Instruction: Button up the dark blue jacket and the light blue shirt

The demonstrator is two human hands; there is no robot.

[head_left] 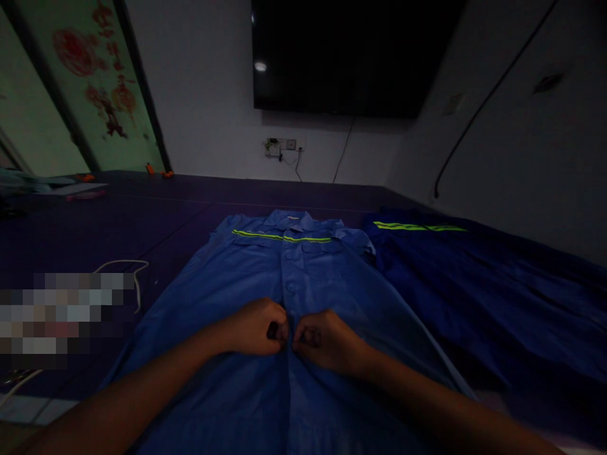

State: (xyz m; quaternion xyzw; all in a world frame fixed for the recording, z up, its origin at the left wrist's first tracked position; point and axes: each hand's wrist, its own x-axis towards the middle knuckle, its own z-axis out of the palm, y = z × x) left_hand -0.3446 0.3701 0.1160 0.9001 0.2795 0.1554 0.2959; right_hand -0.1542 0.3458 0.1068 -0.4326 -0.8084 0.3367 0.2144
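Observation:
A blue work shirt (237, 278) with a yellow-green stripe across the chest lies flat, front up, its collar away from me. Its button placket (291, 268) runs down the middle, and buttons show on the upper part. From the left, my left hand (260, 325) pinches at the placket's edge with fingers curled. My right hand (325, 341) is closed just across from it, thumb and fingertips pressed together on the placket. The fingertips of both hands nearly meet. Whatever small part of the placket or button lies between them is too dark to make out.
A darker blue garment (427, 278) with a yellow-green stripe lies to the right. The purple surface (180, 208) reaches back to a wall with sockets (284, 145) and a large television (351, 57). At left, a pale cable (137, 278) lies beside a blurred-out patch.

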